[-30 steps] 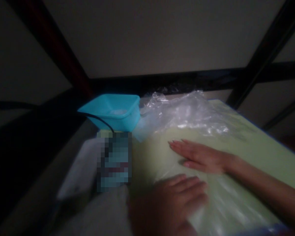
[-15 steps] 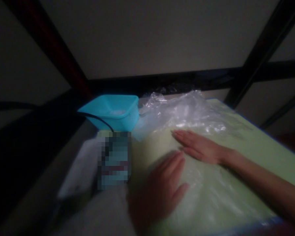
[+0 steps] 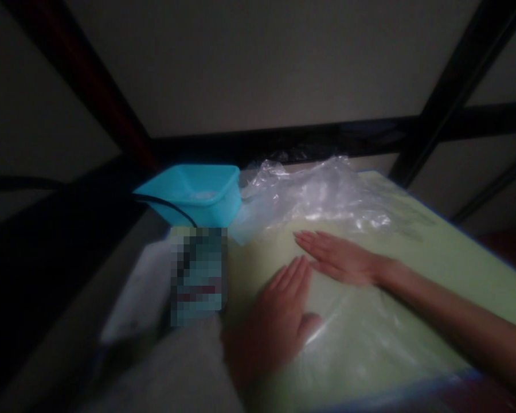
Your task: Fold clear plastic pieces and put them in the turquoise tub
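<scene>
A clear plastic bag (image 3: 327, 201) lies flattened over a pale green mat (image 3: 456, 252). My right hand (image 3: 339, 258) rests flat on the plastic, fingers together and pointing left. My left hand (image 3: 279, 310) lies palm down on the plastic just in front of it, fingers stretched toward the right hand's fingertips. Neither hand holds anything. The bag's far end is crumpled and puffed up.
A turquoise plastic tub (image 3: 198, 192) stands at the mat's far left corner, with a black cable (image 3: 167, 205) running over it. A pixelated object (image 3: 198, 275) sits left of my hands. Dark frame bars (image 3: 451, 86) cross behind. The scene is dim.
My left hand has slid forward over the plastic, from the near edge up to beside the right hand. The right hand has stayed nearly in place.
</scene>
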Available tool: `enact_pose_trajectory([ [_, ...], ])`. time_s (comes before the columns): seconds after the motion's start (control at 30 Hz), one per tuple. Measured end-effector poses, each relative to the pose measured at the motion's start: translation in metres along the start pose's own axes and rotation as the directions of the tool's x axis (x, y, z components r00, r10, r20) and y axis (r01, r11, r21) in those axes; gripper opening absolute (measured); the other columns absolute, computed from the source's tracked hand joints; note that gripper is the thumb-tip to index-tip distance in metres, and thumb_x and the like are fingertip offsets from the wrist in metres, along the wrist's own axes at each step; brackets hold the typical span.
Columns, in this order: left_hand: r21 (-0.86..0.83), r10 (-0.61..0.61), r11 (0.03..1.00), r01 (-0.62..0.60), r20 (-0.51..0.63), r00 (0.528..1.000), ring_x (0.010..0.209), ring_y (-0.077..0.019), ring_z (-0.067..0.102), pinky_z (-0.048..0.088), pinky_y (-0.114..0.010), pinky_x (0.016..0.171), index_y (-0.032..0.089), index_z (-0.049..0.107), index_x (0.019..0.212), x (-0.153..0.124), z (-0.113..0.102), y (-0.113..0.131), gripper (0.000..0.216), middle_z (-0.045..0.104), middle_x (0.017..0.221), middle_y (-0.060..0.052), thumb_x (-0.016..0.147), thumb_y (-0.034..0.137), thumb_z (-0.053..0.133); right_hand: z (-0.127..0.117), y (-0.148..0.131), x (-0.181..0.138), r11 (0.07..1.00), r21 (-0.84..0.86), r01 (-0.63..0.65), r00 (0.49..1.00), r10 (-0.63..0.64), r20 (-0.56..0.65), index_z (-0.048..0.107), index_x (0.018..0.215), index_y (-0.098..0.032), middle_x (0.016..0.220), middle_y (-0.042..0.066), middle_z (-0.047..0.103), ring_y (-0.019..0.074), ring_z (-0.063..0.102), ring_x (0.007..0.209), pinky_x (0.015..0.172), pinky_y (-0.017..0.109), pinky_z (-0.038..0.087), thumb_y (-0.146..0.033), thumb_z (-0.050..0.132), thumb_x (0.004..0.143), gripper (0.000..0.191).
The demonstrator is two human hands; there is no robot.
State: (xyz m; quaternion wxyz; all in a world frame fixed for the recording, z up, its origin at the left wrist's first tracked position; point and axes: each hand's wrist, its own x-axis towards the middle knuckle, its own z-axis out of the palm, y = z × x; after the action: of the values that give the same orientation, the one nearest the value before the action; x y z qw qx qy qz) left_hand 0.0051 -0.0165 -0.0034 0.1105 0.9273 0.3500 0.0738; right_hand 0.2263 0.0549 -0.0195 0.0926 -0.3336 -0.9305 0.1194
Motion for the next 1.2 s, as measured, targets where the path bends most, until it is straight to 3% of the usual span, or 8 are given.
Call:
enact_pose_trajectory([
  [0.43, 0.076, 0.045, 0.996, -0.044, -0.010, 0.999, 0.142, -0.0271, 0.017, 0.024, -0.044, 0.115, 0.005, 0.028, 0.141, -0.001, 0.003, -0.005, 0.064, 0.022, 0.152, -0.020, 0.090, 0.036, 0.051, -0.005, 0.029, -0.009, 0.997, -0.062, -0.051, 0.998, 0.049, -0.026, 0.013, 0.150, -0.025, 0.154, 0.003, 0.021, 0.0219, 0.016, 0.142, 0.116, 0.047, 0.014, -0.046, 0.025, 0.099, 0.056],
  [0.67, 0.064, -0.026, 0.998, 0.024, 0.031, 0.999, 0.143, -0.0256, 0.015, 0.021, -0.042, 0.116, 0.006, 0.025, 0.143, 0.001, 0.001, -0.015, 0.072, 0.019, 0.153, -0.019, 0.089, 0.045, 0.051, -0.009, 0.030, -0.010, 0.992, -0.093, -0.086, 0.996, 0.083, -0.032, 0.017, 0.149, -0.022, 0.153, 0.004, 0.023, 0.0225, 0.018, 0.141, 0.115, 0.048, 0.017, -0.047, 0.022, 0.099, 0.056],
  [0.9, 0.075, -0.015, 0.997, 0.012, 0.046, 0.999, 0.143, -0.0253, 0.015, 0.020, -0.042, 0.117, 0.006, 0.026, 0.143, 0.002, -0.003, -0.021, 0.071, 0.019, 0.153, -0.018, 0.089, 0.045, 0.051, -0.010, 0.029, -0.009, 0.990, -0.093, -0.106, 0.994, 0.104, -0.023, 0.019, 0.149, -0.020, 0.153, 0.005, 0.022, 0.0218, 0.018, 0.141, 0.115, 0.048, 0.017, -0.048, 0.022, 0.099, 0.057],
  [1.1, 0.082, -0.020, 0.997, 0.015, 0.053, 0.998, 0.143, -0.0257, 0.012, 0.019, -0.042, 0.117, 0.003, 0.021, 0.144, 0.002, -0.004, -0.020, 0.074, 0.017, 0.153, -0.020, 0.089, 0.045, 0.050, -0.014, 0.031, -0.011, 0.985, -0.041, -0.167, 0.977, 0.160, -0.141, 0.031, 0.145, -0.017, 0.150, 0.008, 0.031, 0.0246, 0.029, 0.137, 0.112, 0.047, 0.027, -0.043, 0.030, 0.098, 0.054],
  [1.2, 0.092, -0.012, 0.996, 0.013, -0.002, 1.000, 0.143, -0.0266, 0.011, 0.018, -0.045, 0.117, 0.004, 0.019, 0.144, 0.002, -0.005, -0.016, 0.075, 0.016, 0.154, -0.019, 0.088, 0.041, 0.051, -0.021, 0.018, -0.012, 0.975, -0.058, -0.214, 0.960, 0.199, -0.194, 0.035, 0.143, -0.011, 0.148, 0.013, 0.035, 0.0257, 0.033, 0.135, 0.110, 0.048, 0.032, -0.038, 0.032, 0.097, 0.053],
])
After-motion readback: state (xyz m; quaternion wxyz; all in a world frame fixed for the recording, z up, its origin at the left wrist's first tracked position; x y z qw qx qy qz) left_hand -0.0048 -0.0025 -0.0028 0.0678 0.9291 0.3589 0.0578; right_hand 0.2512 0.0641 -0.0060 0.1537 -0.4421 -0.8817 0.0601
